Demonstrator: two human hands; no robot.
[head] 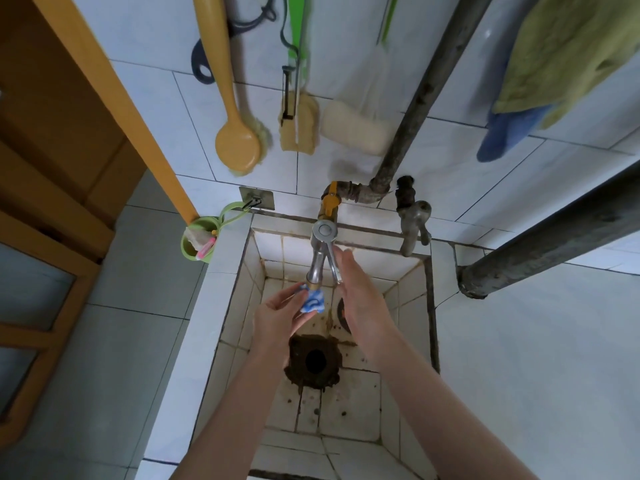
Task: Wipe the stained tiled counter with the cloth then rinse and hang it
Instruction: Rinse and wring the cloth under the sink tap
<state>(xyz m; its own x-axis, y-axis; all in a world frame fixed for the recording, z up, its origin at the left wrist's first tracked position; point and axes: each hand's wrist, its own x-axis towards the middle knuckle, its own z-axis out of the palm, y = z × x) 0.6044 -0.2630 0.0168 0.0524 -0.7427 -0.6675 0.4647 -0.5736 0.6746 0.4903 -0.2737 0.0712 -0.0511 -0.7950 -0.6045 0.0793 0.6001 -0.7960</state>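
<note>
Plainly, from my remote seat, the biggest thing is the white tiled wall (450, 161) filling the frame from ten o'clock round to three o'clock. A wooden door (69, 133) takes up the nine o'clock side. At six o'clock sits the tiled basin (207, 323), its grout stained brown, with a dark drain hole (315, 358) in its floor; the white tiled surface (519, 358) spreads out at four o'clock. A rusty pipe (436, 81) slants down from one o'clock, and a thicker pipe (554, 244) crosses at three o'clock. A green towel (561, 53) hangs at two o'clock over a blue towel (502, 133). At eleven o'clock a yellow brush (237, 143) hangs on the wall, with two pale sponge heads (298, 124) just beside it at twelve. A green cup (199, 242) hangs off a hook at nine o'clock of the basin rim. Both hands reach in from six o'clock. The right hand (360, 299) is spread flat, fingers straight, lying along the lever (335, 268) of the chrome tap (318, 258); I cannot tell how firmly it presses. The left hand (280, 317) pinches the cloth (313, 302) between thumb and fingers. That cloth is blue and white, bunched small, held directly under the tap's spout, above the basin floor at twelve o'clock of the drain.
</note>
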